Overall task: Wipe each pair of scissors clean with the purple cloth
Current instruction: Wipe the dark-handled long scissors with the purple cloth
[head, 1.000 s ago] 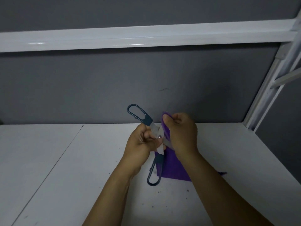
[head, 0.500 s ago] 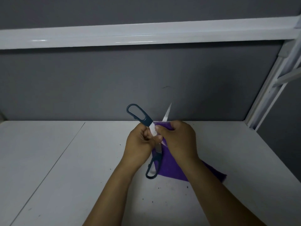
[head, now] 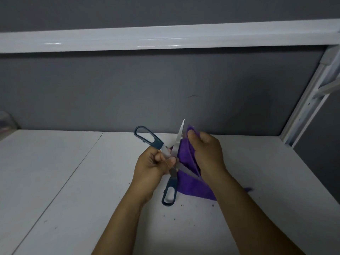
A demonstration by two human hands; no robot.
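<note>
A pair of scissors [head: 170, 188] with dark blue-grey handles is spread wide open above the white table [head: 73, 181]. My left hand [head: 152, 168] grips it around the pivot. One bare blade points up and away, its tip near the wall. The other blade runs down to the right, lying against the purple cloth [head: 185, 159]. My right hand [head: 206, 153] holds the cloth bunched in its fingers, just right of the blades. The cloth's lower part hangs down to the table.
A grey wall stands close behind, with a white shelf rail [head: 165, 36] overhead and a white upright frame [head: 303, 111] at the right. Dark crumbs [head: 184, 214] speckle the table. A blurred clear object [head: 7, 122] sits at the far left edge.
My right hand has slid the cloth up and to the right, off the upward blade, which now stands bare. The left hand keeps its grip at the pivot.
</note>
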